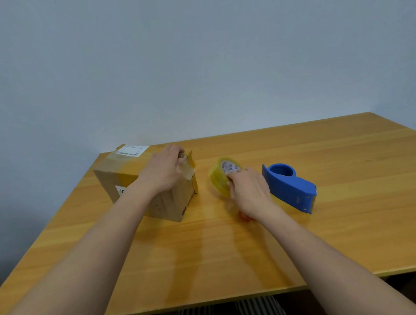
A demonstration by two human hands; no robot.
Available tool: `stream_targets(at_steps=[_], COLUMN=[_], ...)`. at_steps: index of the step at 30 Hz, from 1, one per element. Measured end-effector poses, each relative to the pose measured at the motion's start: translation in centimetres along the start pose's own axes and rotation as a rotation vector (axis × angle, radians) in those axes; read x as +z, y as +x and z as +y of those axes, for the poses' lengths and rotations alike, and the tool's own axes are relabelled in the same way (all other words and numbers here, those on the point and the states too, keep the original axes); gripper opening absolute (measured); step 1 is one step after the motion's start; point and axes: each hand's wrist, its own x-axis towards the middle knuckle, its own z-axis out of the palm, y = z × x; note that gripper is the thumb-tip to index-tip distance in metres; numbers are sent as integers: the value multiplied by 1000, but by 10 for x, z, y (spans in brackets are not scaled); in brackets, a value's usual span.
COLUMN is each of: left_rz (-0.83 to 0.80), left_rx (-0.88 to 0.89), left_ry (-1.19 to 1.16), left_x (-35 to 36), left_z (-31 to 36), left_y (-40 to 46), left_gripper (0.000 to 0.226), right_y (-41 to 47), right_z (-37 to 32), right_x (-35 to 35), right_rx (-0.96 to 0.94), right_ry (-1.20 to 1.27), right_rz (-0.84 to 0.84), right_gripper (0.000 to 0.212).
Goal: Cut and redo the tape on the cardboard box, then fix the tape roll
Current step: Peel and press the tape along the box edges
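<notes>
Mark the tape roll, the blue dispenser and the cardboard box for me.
tape roll [218, 178]: head view, on its yellow outer band.
blue dispenser [289, 186]: head view, on its blue side panel.
cardboard box [115, 177]: head view, on its near brown face, left of the forearm.

Both bare forearms reached forward. The left hand [163, 172] curled, its fingers pinching a strip of tape [187, 169] (thumb hidden). The right hand [249, 191] gripped the tape roll [221, 177], knuckles up.
</notes>
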Motion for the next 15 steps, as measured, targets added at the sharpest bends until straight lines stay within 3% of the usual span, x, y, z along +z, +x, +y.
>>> stream_targets(at_steps=[4, 15], left_rz=[12, 55], left_rx=[20, 14], left_ry=[-11, -44], left_x=[1, 5], left_z=[-1, -8], left_y=[0, 3], left_gripper=[31, 34], right_y=[-4, -5], right_z=[3, 16], right_x=[-4, 2], right_rx=[26, 51], right_ry=[-61, -138], right_rz=[27, -6], right_gripper=[17, 34])
